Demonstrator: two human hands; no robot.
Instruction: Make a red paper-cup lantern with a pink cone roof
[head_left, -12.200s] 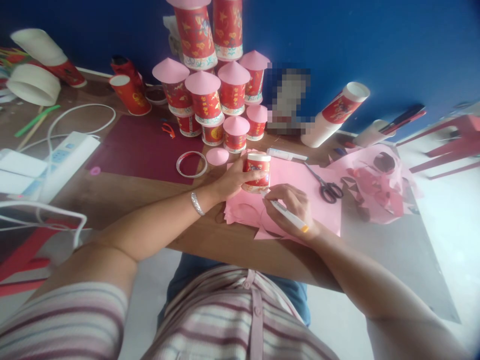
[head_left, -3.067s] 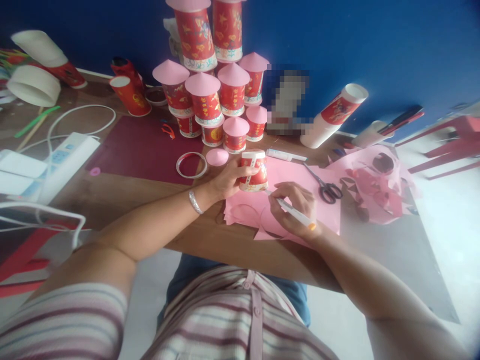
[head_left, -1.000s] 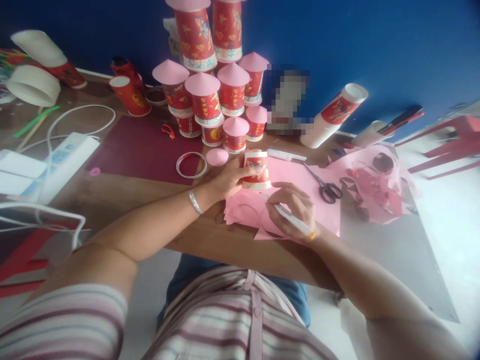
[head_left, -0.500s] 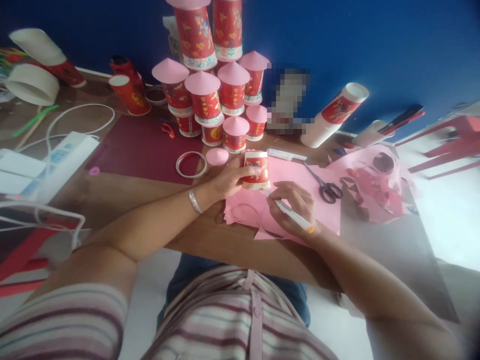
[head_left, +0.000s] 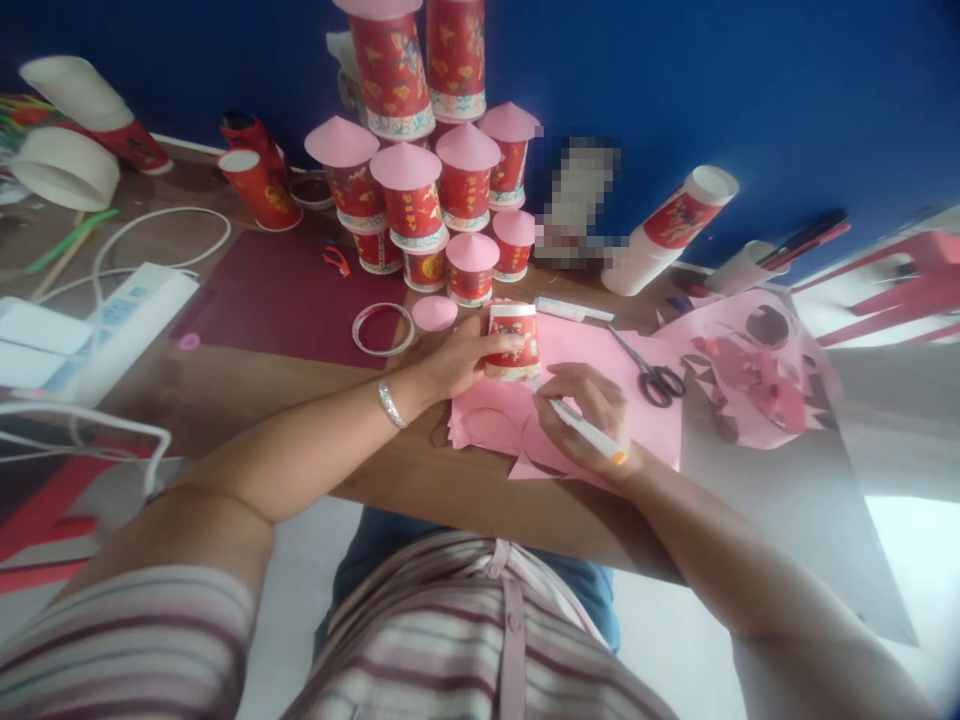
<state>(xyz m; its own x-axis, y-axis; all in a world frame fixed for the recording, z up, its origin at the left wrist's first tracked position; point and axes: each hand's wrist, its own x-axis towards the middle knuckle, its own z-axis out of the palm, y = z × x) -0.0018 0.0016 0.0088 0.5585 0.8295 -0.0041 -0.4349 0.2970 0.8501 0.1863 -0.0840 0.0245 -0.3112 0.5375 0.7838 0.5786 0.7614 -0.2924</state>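
Note:
My left hand is closed around a red paper cup with a pale band along its lower edge, held above pink paper. In my right hand is a white marker pen with an orange end. Its tip points at the cup's lower band; whether it touches cannot be made out. Beside the cup lie a pink paper cone and a roll of tape. Scissors rest on the pink paper to the right, and another white marker lies behind the cup.
Behind my hands stand several stacked red cups with pink cone roofs. Pink paper scraps are heaped at the right, near a leaning paper tube. A power strip with white cables is at the left, by a maroon sheet.
Both hands keep nearly the same pose on the cup and marker. A red stool at the far right appears shifted and blurred; little else differs.

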